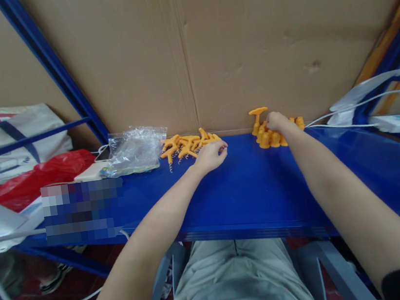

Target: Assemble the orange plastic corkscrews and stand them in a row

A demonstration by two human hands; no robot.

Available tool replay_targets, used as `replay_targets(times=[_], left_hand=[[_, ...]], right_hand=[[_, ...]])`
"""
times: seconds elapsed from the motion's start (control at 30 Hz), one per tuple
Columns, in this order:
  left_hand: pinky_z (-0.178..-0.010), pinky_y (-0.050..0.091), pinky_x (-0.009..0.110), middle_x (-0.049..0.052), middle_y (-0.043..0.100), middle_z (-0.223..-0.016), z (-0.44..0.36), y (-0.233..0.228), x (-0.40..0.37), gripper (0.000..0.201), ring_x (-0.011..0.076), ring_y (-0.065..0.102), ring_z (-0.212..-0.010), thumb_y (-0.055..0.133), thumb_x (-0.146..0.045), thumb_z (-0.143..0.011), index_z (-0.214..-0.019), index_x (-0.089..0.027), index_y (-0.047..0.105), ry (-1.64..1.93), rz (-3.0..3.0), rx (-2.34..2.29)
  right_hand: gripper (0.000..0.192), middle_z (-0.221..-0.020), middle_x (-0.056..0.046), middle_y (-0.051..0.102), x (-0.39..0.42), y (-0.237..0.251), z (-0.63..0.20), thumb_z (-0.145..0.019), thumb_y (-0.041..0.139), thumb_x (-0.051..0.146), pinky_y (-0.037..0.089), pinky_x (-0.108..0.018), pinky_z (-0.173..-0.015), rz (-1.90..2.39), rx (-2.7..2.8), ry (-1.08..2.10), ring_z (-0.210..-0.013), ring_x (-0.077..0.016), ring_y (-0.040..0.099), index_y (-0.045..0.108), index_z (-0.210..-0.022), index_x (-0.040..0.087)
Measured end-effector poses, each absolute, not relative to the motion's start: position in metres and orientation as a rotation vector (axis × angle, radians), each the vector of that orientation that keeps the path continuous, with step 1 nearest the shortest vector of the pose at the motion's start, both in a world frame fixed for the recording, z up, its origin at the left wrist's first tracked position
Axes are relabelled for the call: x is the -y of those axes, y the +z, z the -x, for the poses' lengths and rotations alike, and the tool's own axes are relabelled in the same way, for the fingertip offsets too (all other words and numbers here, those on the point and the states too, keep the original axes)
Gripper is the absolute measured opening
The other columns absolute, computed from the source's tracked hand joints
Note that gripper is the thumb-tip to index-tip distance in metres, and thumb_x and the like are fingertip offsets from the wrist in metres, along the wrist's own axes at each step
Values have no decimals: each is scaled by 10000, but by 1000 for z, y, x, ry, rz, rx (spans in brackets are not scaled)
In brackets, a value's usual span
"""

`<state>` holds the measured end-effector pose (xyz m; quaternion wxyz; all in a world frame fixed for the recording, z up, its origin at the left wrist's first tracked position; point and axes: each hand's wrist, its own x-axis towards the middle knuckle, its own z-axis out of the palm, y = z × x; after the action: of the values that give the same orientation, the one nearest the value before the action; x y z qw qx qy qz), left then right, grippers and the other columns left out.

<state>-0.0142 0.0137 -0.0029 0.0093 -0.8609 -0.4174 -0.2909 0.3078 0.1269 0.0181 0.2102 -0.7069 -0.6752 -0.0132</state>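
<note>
Several orange corkscrews [187, 145] lie in a heap on the blue shelf, their handles overlapping and their metal spirals pointing toward me. My left hand [211, 156] rests at the heap's right end with fingers curled toward the thumb; whether anything is in them is not visible. Farther right, several orange cup-like sleeves [270, 139] stand close together. Over their back part is my right hand [276, 121], its fingers closed and what they hold hidden. Just left of it, an orange T-shaped corkscrew [257, 114] stands upright with its handle on top.
Left of the corkscrews lies a clear plastic bag [136, 151], beside a white box [90, 173] and a red plastic bag [37, 178]. A cardboard wall [209, 55] rises behind the blue shelf [250, 192]. White cables [344, 126] run along the right side.
</note>
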Motion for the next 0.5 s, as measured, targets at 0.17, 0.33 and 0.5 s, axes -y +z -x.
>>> replay_targets(times=[0.17,0.33,0.5], left_hand=[[-892,588,349,81,789,-1035,14,-3,-14,250,225,742,-962,562,-173,-924,-1066,-181,767,-896,2685,1307],[-899,580,347,83,789,-1038,14,-4,-15,232,222,739,-955,560,-176,-922,-1021,-177,769,-904,2690,1287],[-874,585,348,80,789,-1016,15,-4,-15,239,227,736,-946,547,-187,-924,-1007,-178,771,-875,2685,1290]], right_hand=[[414,-1296,-218,706,-121,20,-302,-874,585,141,533,-448,-1012,2136,1799,-68,-1237,-345,666,700,-1271,152],[417,-1295,-192,712,-122,21,-300,-857,604,112,524,-389,-1014,2166,1830,-116,-1240,-305,666,706,-1260,145],[450,-1278,-223,709,-123,21,-299,-875,600,169,530,-405,-980,2195,1797,-139,-1203,-313,678,654,-1320,131]])
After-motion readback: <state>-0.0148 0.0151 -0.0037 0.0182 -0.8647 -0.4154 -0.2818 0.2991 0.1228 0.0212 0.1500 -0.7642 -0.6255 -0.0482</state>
